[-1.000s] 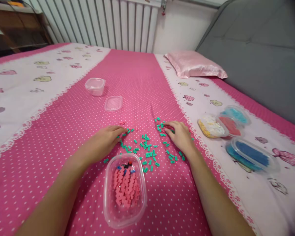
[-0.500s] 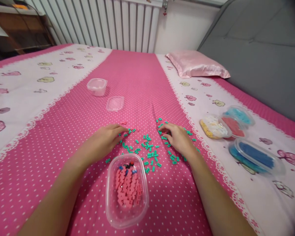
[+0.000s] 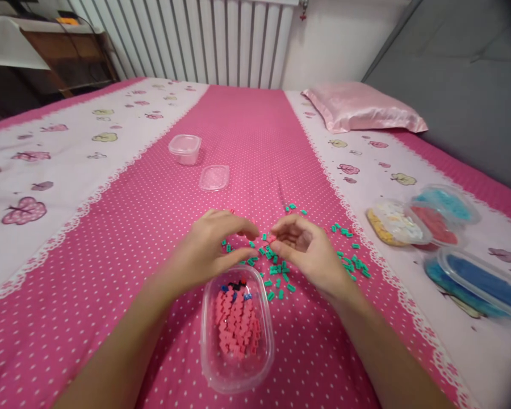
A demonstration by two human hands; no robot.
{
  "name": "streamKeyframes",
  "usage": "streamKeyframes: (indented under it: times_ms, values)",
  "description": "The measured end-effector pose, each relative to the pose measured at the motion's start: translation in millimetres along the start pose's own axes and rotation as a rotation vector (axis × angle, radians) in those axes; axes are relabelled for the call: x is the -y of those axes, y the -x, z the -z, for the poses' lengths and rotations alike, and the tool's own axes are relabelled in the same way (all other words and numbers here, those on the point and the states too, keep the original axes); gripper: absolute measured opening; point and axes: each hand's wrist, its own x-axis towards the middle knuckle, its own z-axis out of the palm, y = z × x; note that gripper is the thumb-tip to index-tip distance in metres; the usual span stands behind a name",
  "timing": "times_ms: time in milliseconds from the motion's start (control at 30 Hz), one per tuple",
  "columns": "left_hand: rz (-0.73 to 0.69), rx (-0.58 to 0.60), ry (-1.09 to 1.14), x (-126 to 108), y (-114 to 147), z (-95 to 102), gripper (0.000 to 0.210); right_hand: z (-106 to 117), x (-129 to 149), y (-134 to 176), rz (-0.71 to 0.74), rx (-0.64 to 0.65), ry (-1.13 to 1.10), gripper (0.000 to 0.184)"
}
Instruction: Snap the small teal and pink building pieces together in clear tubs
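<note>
Small green building bricks [image 3: 276, 269] lie scattered on the pink dotted bedspread, below and between my hands. My right hand [image 3: 309, 247] pinches a small pink building brick [image 3: 271, 239] between thumb and fingertips. Opposite it, my left hand [image 3: 219, 241] curves with thumb and fingers apart and nothing visible between them. Just in front of me stands an open clear plastic container [image 3: 238, 372]. It holds joined pink bricks [image 3: 237, 326], with a few blue, black and red pieces at the far end.
A clear tub [image 3: 185, 149] and a flat clear lid [image 3: 214, 178] lie farther off to the left. On the right are containers of yellow and white [image 3: 398, 222], red [image 3: 435, 224], light blue [image 3: 445, 203] and dark blue pieces [image 3: 485, 279]. A pink pillow [image 3: 364, 107] rests at the back right.
Both hands have moved toward each other over the green bricks. A pink brick now shows in my right fingertips, and my left hand has lifted off the bricks. The view has shifted slightly left.
</note>
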Motion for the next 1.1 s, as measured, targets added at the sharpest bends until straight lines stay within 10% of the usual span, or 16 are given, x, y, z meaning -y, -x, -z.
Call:
streamKeyframes:
  times_ms: [733, 1100]
  values:
    - [-0.194, -0.143, -0.057, -0.4, -2.9, -18.0, 0.005, -11.9, -1.5, 4.3, 0.011, -0.076, 0.019, 0.014]
    - [-0.055, -0.132, 0.091, -6.3, -1.7, -7.4, 0.008, -11.4, -3.2, 3.7, -0.037, -0.097, -0.099, 0.021]
